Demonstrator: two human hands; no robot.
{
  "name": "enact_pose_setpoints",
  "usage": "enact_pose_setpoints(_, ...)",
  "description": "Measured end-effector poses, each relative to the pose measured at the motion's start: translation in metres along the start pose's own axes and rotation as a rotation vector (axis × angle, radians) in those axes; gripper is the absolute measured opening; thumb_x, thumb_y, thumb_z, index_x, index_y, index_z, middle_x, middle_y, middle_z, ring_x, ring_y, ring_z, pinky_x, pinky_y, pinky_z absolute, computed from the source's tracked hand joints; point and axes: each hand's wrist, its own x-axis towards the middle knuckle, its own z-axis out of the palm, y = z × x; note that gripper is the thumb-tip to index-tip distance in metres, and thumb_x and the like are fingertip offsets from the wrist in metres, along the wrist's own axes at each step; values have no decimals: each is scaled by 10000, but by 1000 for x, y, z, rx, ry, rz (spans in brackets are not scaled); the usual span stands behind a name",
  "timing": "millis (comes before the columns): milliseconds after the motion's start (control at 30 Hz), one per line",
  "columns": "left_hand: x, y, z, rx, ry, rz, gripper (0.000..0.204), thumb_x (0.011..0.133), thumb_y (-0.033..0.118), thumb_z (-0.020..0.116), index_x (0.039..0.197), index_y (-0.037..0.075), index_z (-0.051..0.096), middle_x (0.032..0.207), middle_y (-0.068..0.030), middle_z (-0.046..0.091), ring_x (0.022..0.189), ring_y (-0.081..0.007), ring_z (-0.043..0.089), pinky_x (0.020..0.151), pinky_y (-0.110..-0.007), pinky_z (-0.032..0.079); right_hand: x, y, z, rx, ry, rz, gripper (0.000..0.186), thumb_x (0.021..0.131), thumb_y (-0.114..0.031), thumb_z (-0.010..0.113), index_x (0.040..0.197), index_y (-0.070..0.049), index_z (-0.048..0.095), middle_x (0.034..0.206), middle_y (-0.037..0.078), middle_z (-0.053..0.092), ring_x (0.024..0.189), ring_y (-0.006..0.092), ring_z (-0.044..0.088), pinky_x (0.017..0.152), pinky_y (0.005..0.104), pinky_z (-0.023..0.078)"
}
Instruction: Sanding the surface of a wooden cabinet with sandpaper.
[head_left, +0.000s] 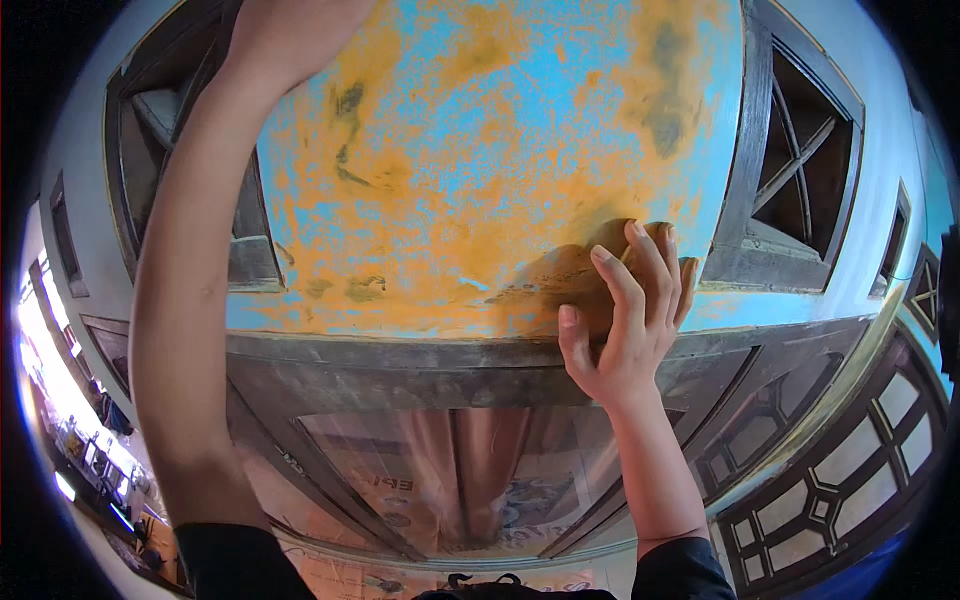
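In front of me is a wall panel (440,190) covered with patchy orange over bright blue, with dark smudges. Over its lower right part, just above the dark ledge, my right hand (635,310) is raised with its fingers apart and nothing in them. It casts a shadow on the panel; whether the fingertips touch the surface I cannot tell. My left arm reaches up along the panel's left side, and only the wrist and back of my left hand (300,40) show at the top edge. Its fingers, and anything they hold, are out of the picture.
A dark wooden ledge (430,370) runs below the panel, above a glazed door or window (480,470). Dark framed vents (800,170) with crossed bars flank the panel. At the right stands a dark lattice window (830,480). Bright light enters at the far left.
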Motion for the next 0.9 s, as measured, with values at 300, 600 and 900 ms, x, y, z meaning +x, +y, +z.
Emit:
enact_pose_setpoints(300, -39, -7, 73, -68, 342, 830, 681, 857, 538, 572, 1405, 156, 439, 1417, -91, 473, 1315, -274, 429, 1111, -454, 299, -5, 9, 0, -41, -4, -17, 410, 833, -316, 607, 1219, -179, 581, 1373, 114, 490, 1342, 367, 389, 1140, 524, 143)
enact_pose_setpoints(600, -109, 0, 85, -82, 18, 741, 842, 831, 649, 471, 1504, 178, 287, 1565, -58, 263, 1443, -284, 236, 1176, -504, 131, -2, 7, -2, -91, -17, -10, 397, 849, -325, 595, 1214, -170, 582, 1375, 118, 486, 1340, 366, 390, 1133, 537, 159)
enact_pose_setpoints(900, -26, -17, 13, 97, -12, 128, 703, 982, 409, 390, 1511, 26, 133, 1585, -160, 118, 1469, -301, 92, 1207, -426, 47, -3, 2, -2, -93, -14, -23, 375, 867, -331, 577, 1206, -171, 588, 1385, 119, 472, 1352, 355, 371, 1134, 527, 161)
